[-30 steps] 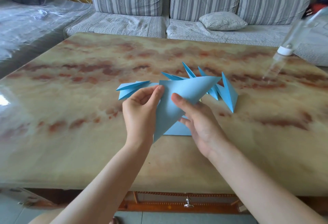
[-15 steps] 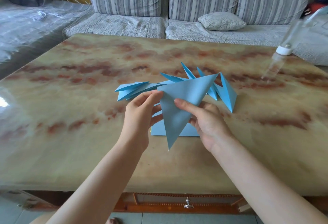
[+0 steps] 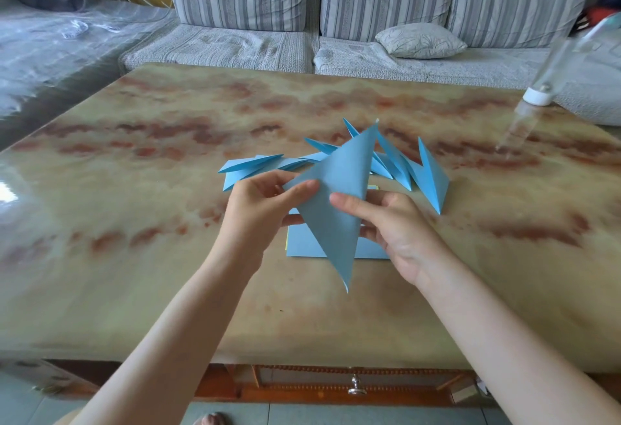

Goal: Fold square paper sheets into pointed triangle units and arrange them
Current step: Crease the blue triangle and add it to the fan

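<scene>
Both hands are holding a folded blue triangle [image 3: 339, 196] above the table [image 3: 134, 256]. The left hand [image 3: 258, 212] is pinching its left corner and the right hand [image 3: 393, 226] is gripping its right edge. Beyond the fingertips [image 3: 292, 221], finished blue units [image 3: 426, 175] are lying fanned. A flat blue sheet [image 3: 302, 246] is resting beneath the fingers. The blurred object far right is perhaps a bottle [image 3: 537, 95].

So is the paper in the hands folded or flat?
Folded: the held paper is a pointed triangle, pinched by the left hand and right hand.

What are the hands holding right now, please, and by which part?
The blue paper triangle: left hand pinches its left corner, right hand its right side.
</scene>
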Demonstrator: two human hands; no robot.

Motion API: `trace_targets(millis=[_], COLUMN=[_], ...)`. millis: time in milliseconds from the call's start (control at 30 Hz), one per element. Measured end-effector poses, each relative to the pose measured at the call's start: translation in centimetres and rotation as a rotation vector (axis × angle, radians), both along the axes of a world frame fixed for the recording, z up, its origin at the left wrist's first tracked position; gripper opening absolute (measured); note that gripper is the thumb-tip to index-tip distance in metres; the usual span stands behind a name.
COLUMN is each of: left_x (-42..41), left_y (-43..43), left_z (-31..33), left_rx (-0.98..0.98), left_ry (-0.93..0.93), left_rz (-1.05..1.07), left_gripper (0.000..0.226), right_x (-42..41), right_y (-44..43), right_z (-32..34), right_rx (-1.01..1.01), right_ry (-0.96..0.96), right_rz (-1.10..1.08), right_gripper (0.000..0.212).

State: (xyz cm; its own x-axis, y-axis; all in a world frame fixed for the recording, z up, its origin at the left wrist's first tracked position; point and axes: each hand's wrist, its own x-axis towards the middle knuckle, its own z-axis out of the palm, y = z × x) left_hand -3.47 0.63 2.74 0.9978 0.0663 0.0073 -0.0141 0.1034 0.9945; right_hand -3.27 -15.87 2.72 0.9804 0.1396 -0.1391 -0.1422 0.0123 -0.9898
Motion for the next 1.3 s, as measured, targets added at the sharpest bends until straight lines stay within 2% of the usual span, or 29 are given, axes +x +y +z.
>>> trace_targets(millis=[133, 333, 500, 733, 900, 1067, 1300], left_x=[0.22, 0.26, 0.41, 0.40, 0.46, 0.32, 0.27], left_y=[0.56, 0.13, 0.46, 0.20, 0.36, 0.10, 0.19], left_z=[0.13, 0.06, -0.02, -0.11, -0.12, -0.05, -0.01], left_rx=[-0.047, -0.101, -0.096, -0.101, -0.118, -0.120, -0.164], left_ry=[0.007, 0.019, 0.028, 0.047, 0.054, 0.037, 0.016], left_rz=[0.010, 0.010, 0.018, 0.007, -0.008, 0.010, 0.048], left_gripper=[0.019, 0.010, 0.014, 0.009, 0.009, 0.008, 0.008], right_x=[0.09, 0.25, 0.16, 0.35, 0.24, 0.46, 0.22], right_y=[-0.22, -0.46, -0.72, -0.72, -0.91, -0.93, -1.02], right_z=[0.24, 0.40, 0.60, 0.34, 0.53, 0.40, 0.13], right_rx=[0.084, 0.131, 0.177, 0.119, 0.185, 0.146, 0.073], right_ry=[0.018, 0.027, 0.006, -0.029, 0.011, -0.074, -0.010], right_rz=[-0.053, -0.035, -0.008, -0.066, -0.030, -0.081, -0.013], right_gripper=[0.009, 0.019, 0.013, 0.013, 0.021, 0.011, 0.026])
